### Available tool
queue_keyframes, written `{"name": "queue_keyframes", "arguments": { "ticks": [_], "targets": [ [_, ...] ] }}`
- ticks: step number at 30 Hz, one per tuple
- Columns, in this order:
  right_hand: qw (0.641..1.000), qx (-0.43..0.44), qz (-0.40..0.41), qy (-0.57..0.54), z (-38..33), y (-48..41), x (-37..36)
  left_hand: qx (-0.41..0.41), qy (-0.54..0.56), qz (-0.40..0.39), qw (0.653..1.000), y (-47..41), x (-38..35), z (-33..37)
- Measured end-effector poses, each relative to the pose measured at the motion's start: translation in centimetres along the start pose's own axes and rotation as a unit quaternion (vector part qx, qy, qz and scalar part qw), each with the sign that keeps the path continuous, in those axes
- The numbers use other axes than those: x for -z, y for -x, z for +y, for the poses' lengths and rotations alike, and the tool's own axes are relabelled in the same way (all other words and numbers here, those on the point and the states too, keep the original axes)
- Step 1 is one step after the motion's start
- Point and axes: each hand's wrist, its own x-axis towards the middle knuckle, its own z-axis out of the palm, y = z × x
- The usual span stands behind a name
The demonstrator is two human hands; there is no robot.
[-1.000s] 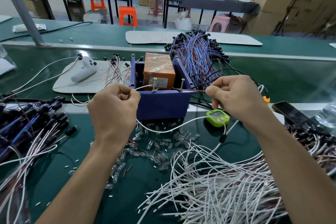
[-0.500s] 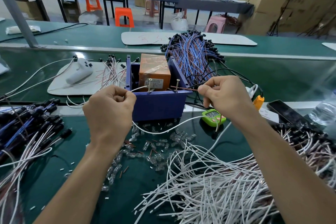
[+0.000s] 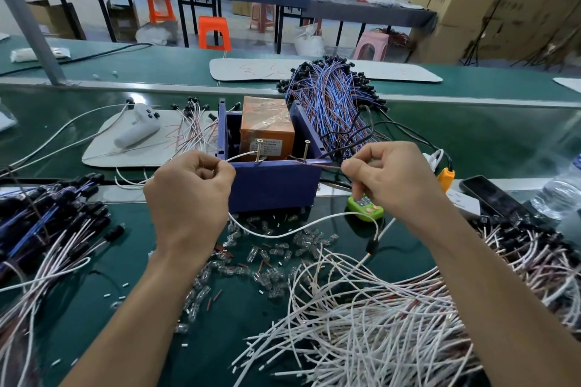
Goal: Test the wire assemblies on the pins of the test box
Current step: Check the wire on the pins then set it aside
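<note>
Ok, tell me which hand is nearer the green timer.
Right. The right hand is just above the green timer, partly covering it; the left hand is across the blue box.

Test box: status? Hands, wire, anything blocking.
Left hand pinching white wire end at left pin. Right hand pinching reddish wire end at right pin of test box. Pins unobstructed; loose wire pile in front.

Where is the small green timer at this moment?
In the head view the green timer lies on the green table, right of centre, just under the right hand and beside the purple test box.
</note>
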Motion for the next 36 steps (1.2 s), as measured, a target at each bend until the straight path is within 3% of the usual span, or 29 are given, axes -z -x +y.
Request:
{"name": "queue_keyframes", "arguments": {
  "ticks": [6,10,14,17,22,26,30,33,35,36],
  "targets": [
    [1.000,0.030,-0.003,0.007,-0.8,2.1,1.5,-0.001,0.007,0.001,1.000,0.0,0.1,-0.1],
    [0.994,0.046,-0.058,0.076,-1.6,3.2,3.6,0.031,0.071,0.013,0.997,0.1,0.4,0.6],
    [0.981,0.042,-0.090,0.164,-1.3,4.2,5.3,0.026,0.153,-0.048,0.987,0.9,0.1,1.6],
    [0.975,0.026,-0.097,0.199,-0.4,5.2,5.4,0.000,0.131,-0.091,0.987,2.2,-0.3,2.6],
    [0.956,0.006,-0.103,0.276,0.9,7.8,4.4,0.046,0.119,-0.063,0.990,2.7,-0.4,3.3],
    [0.972,-0.011,-0.089,0.218,1.4,9.5,3.9,0.098,0.097,-0.078,0.987,2.5,-0.4,2.8],
    [0.984,-0.037,-0.103,0.144,1.3,10.6,2.9,0.045,-0.062,-0.122,0.990,2.5,0.3,2.7],
    [0.986,-0.069,-0.141,0.055,1.2,11.3,1.9,-0.042,-0.185,-0.130,0.973,3.5,0.8,3.5],
    [0.987,-0.076,-0.141,0.028,1.1,11.5,1.4,-0.130,-0.169,-0.141,0.967,4.7,1.5,5.0],
    [0.987,-0.076,-0.137,0.025,0.9,11.4,1.2,-0.171,-0.143,-0.184,0.957,5.3,1.7,5.9]
  ]
}}
